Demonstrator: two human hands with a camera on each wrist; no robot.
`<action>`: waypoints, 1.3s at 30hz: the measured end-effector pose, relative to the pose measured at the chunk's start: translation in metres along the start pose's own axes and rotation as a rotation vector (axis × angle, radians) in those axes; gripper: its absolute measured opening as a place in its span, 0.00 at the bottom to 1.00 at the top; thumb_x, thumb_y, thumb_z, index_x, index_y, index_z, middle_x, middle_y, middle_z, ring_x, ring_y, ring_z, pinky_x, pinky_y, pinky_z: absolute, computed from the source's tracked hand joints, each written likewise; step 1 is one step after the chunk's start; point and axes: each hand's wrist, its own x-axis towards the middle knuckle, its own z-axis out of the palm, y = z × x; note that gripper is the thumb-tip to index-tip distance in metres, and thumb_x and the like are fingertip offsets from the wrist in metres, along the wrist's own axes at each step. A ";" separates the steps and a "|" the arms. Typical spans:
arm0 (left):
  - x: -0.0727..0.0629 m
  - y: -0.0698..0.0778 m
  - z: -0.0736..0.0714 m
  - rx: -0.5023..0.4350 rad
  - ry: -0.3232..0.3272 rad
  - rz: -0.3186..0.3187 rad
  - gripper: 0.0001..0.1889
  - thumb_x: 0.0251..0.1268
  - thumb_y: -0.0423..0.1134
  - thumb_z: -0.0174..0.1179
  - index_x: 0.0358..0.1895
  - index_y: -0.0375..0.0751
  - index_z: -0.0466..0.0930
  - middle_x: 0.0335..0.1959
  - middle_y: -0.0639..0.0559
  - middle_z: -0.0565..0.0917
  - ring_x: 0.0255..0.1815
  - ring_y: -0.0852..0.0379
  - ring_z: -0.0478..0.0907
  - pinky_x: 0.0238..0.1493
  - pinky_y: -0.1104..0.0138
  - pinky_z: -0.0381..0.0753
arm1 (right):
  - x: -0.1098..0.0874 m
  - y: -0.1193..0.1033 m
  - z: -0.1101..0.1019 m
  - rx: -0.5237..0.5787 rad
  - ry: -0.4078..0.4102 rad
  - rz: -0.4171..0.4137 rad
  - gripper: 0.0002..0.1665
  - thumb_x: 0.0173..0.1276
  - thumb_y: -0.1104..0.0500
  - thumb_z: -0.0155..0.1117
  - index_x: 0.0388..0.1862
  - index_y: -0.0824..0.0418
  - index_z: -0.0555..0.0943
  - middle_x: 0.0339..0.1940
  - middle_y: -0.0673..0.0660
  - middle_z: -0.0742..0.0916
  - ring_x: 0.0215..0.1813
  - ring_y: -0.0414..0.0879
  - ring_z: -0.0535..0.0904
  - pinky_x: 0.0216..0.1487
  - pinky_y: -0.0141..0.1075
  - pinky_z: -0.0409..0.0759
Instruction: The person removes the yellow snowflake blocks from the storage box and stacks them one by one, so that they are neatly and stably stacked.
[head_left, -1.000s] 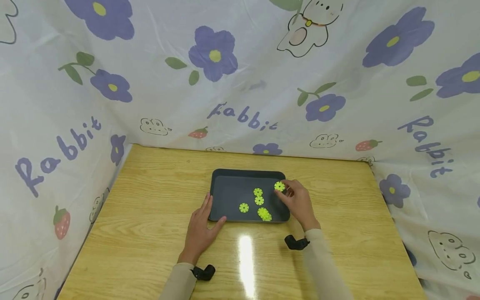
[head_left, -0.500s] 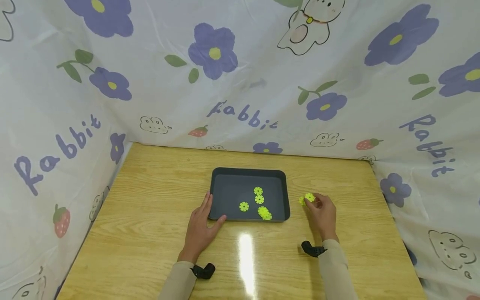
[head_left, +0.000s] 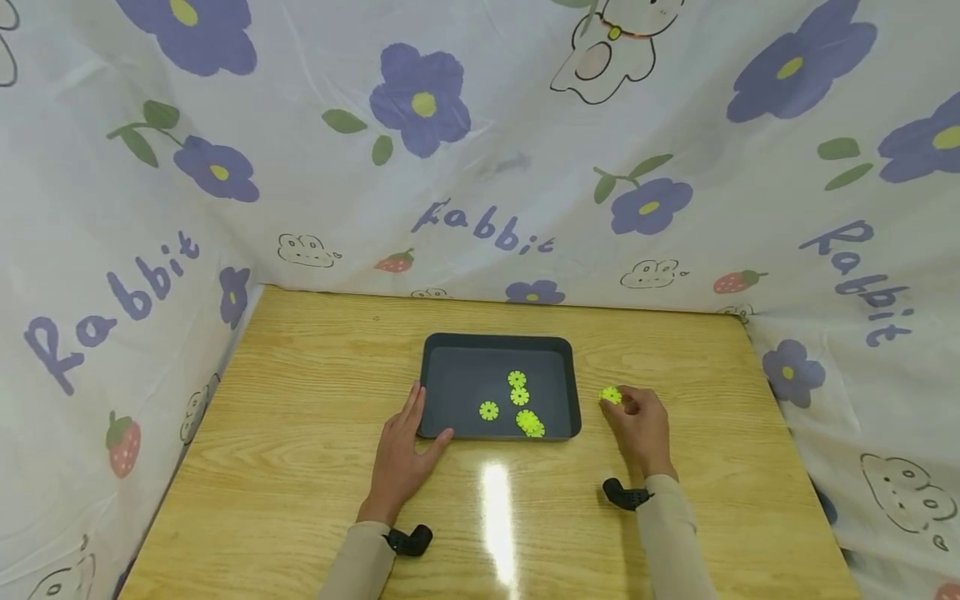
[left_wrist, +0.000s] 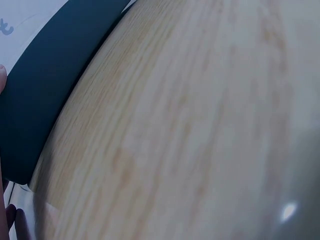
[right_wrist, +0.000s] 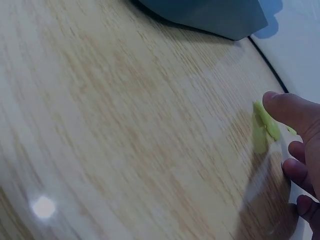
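Note:
My right hand (head_left: 641,425) is right of the tray, low over the table. Its thumb and forefinger pinch a yellow-green slotted snowflake disc (head_left: 611,395). In the right wrist view that disc (right_wrist: 267,121) leans beside the thumb, close to the wood, and a bit of more yellow-green (right_wrist: 292,131) shows behind. My left hand (head_left: 402,458) rests against the dark grey tray (head_left: 453,340) at its front left corner, fingers straight along the left side and thumb at the front rim. Inside the tray lie several matching discs (head_left: 489,410), some overlapping near the front right.
The wooden table (head_left: 322,367) stretches out around the tray. A white cloth (head_left: 480,183) printed with flowers and rabbits hangs behind it and along both sides. Black wrist cameras (head_left: 626,494) sit on both forearms.
My right hand has carried a disc from above the tray's right side out to the table. Two discs showed at its fingertips half a second ago; one shows now. My left hand stays put.

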 end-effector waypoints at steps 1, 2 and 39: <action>0.000 0.000 0.000 0.000 0.000 -0.001 0.46 0.73 0.58 0.63 0.85 0.46 0.50 0.86 0.58 0.49 0.80 0.48 0.60 0.76 0.47 0.61 | 0.000 0.000 0.000 -0.002 -0.005 0.001 0.29 0.71 0.49 0.73 0.63 0.66 0.83 0.50 0.64 0.82 0.48 0.56 0.79 0.49 0.48 0.81; 0.000 0.000 0.000 -0.001 0.001 -0.002 0.46 0.73 0.58 0.63 0.85 0.46 0.50 0.86 0.58 0.49 0.80 0.48 0.60 0.76 0.47 0.61 | 0.000 0.000 -0.001 -0.006 -0.010 0.001 0.29 0.72 0.49 0.72 0.63 0.66 0.83 0.50 0.63 0.82 0.48 0.56 0.79 0.49 0.48 0.81; 0.000 -0.001 0.001 -0.003 0.001 0.004 0.46 0.74 0.58 0.62 0.85 0.45 0.50 0.86 0.57 0.50 0.80 0.47 0.62 0.76 0.45 0.61 | -0.006 -0.072 0.021 0.046 -0.064 -0.287 0.17 0.70 0.59 0.74 0.54 0.67 0.88 0.42 0.58 0.86 0.40 0.49 0.79 0.40 0.40 0.78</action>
